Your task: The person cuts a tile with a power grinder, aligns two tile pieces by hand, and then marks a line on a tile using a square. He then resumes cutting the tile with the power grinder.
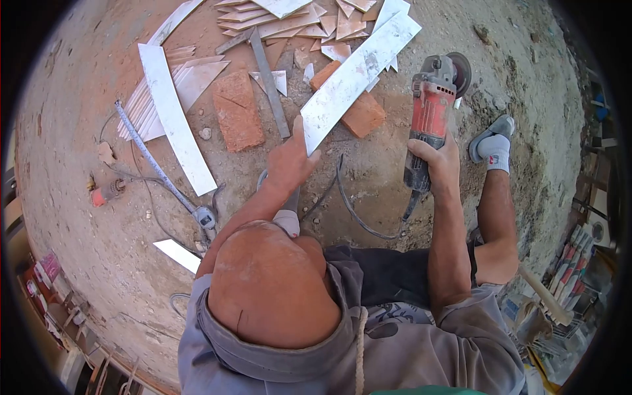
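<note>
My left hand [289,158] grips the near end of a long white tile strip [359,76], which lies slantwise across an orange brick [363,115]. In my right hand [438,158] is a red and black angle grinder [431,115], held by its body with the disc [461,74] at the far end. The grinder is to the right of the strip, apart from it. A dark cable [359,217] runs from its near end. Whether the disc is spinning cannot be made out.
Left of the strip are a hammer [268,82], another brick [237,110] and a curved tile strip [172,115]. Tile pieces [289,25] lie beyond. An extended tape measure [204,217] and a small red tool [107,192] lie left. A bent head [273,283] shows below.
</note>
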### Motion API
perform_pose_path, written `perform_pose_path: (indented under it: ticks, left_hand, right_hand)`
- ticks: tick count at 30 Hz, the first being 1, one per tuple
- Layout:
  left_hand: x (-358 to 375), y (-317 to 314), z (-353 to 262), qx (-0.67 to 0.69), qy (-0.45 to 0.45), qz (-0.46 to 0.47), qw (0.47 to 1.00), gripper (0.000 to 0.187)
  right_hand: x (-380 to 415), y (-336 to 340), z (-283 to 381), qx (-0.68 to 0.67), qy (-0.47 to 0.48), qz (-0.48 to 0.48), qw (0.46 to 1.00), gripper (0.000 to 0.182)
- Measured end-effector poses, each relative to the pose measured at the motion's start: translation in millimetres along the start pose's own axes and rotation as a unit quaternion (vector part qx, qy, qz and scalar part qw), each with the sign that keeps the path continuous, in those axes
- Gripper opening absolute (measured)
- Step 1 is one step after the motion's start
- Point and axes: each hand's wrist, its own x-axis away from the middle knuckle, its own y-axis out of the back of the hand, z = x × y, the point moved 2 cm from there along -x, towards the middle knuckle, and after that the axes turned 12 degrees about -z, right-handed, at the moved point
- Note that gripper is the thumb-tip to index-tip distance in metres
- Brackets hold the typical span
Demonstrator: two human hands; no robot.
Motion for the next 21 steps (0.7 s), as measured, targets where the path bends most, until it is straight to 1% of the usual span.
perform_pose_path:
  ticks: [2, 4, 5, 7, 12, 14, 15, 17, 18, 19, 20, 21]
  left_hand:
    - [-1, -2, 0, -0.009, -0.003, -0.017, 1.0, 0.091]
    - [-1, -2, -1, -0.006, -0.016, -0.011, 1.0, 0.091]
    - [-2, -2, -1, -0.003, -0.018, -0.007, 1.0, 0.09]
    - [-2, -4, -2, -0.015, -0.038, -0.01, 0.999, 0.09]
    - [-4, -2, -8, -0.034, -0.072, -0.026, 0.997, 0.088]
    - [-8, 7, -15, -0.06, 0.006, 0.004, 0.998, 0.087]
    - [-10, 10, -16, -0.064, 0.001, 0.005, 0.998, 0.087]
    - [-15, 18, -19, -0.111, -0.057, -0.13, 0.984, 0.086]
    - [-19, 17, -21, -0.113, -0.059, -0.129, 0.983, 0.086]
    - [-25, 15, -27, -0.116, -0.105, -0.167, 0.973, 0.086]
    - [-33, 14, -33, -0.12, -0.151, -0.207, 0.959, 0.085]
    - [-43, 9, -38, -0.121, -0.15, -0.208, 0.959, 0.085]
  right_hand:
    - [-2, 0, -4, 0.001, 0.008, -0.018, 1.0, 0.046]
    - [-2, 1, -4, -0.001, 0.04, -0.034, 0.999, 0.047]
    - [-2, 3, -2, -0.004, 0.038, -0.044, 0.998, 0.047]
    - [-2, 5, 1, 0.022, 0.008, -0.005, 1.0, 0.05]
    - [-5, 9, -11, 0.004, 0.006, -0.021, 1.0, 0.05]
    - [-6, 10, -13, -0.004, 0.003, -0.029, 1.0, 0.05]
    - [-6, 11, -13, 0.002, 0.003, -0.026, 1.0, 0.051]
    - [-8, 13, -16, 0.006, 0.002, -0.024, 1.0, 0.051]
    - [-9, 14, -19, 0.005, -0.009, -0.023, 1.0, 0.057]
    - [-10, 14, -21, 0.004, -0.02, -0.02, 1.0, 0.064]
    - [-11, 14, -22, 0.003, -0.019, -0.019, 1.0, 0.064]
    - [-12, 14, -22, 0.004, -0.016, -0.023, 1.0, 0.065]
